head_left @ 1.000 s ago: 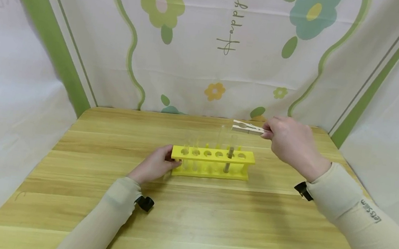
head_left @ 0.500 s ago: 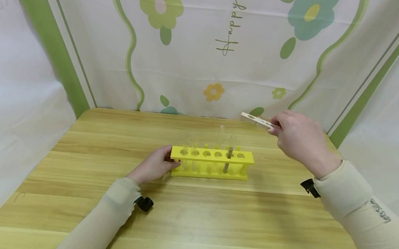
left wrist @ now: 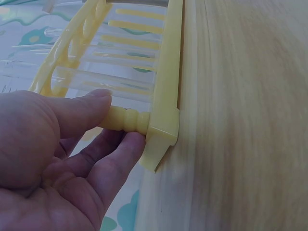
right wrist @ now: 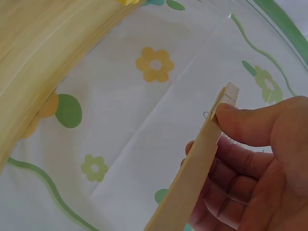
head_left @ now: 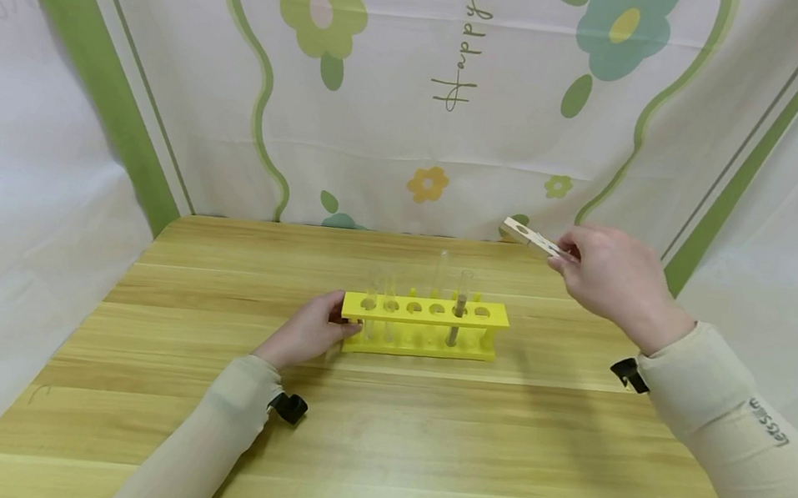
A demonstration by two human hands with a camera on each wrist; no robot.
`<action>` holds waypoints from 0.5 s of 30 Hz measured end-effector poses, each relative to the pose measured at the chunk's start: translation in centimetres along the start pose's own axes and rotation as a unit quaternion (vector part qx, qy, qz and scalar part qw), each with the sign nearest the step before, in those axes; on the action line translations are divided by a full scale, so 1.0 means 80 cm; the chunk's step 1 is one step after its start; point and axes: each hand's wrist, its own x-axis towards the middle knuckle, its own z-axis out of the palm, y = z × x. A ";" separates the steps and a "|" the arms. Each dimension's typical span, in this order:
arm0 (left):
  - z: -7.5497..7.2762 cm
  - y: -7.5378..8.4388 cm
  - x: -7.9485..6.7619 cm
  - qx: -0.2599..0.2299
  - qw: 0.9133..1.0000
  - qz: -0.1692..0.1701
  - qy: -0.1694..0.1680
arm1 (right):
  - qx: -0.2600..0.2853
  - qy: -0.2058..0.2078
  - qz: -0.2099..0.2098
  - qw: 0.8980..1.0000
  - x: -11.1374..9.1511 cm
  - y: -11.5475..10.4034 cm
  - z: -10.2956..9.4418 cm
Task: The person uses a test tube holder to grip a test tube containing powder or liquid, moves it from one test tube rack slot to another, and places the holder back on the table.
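At its left end, a yellow test tube rack (head_left: 428, 318) stands on the table, gripped by my left hand (head_left: 309, 328). In the left wrist view, thumb and fingers pinch the rack's ridged end post (left wrist: 127, 119). Several clear test tubes (left wrist: 115, 84) stand in the rack. One tube with a grey-brown filling (head_left: 455, 332) is upright in a hole toward the right end. Raised to the right of the rack, my right hand (head_left: 615, 277) holds a wooden test tube clamp (right wrist: 192, 168) between thumb and fingers. The clamp points left, with no tube in its jaws.
The wooden table (head_left: 373, 447) reaches back to a white cloth backdrop (head_left: 379, 112) printed with flowers. White cloth sides (head_left: 31, 108) rise at left and right. Black wrist straps (head_left: 290, 408) show at both sleeves.
My right hand has moved right, away from the rack, with the clamp, which now tilts with its far end higher. My left hand and the rack have stayed in place.
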 end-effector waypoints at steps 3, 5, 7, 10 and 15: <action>0.000 -0.001 0.001 -0.002 1.000 0.000 0.000 | 0.002 -0.005 0.009 1.000 0.001 0.007 0.003; 0.000 -0.001 0.001 -0.003 1.000 0.001 -0.001 | 0.003 -0.009 0.016 1.000 0.001 0.011 0.005; 0.001 -0.002 0.001 -0.003 1.000 0.001 -0.001 | 0.002 -0.010 0.021 1.000 0.001 0.016 0.007; 0.001 -0.002 0.001 -0.002 1.000 0.002 0.001 | 0.004 -0.013 0.028 1.000 0.001 0.023 0.010; 0.001 -0.002 0.001 0.001 1.000 0.001 0.002 | 0.011 -0.028 0.043 0.999 0.001 0.036 0.017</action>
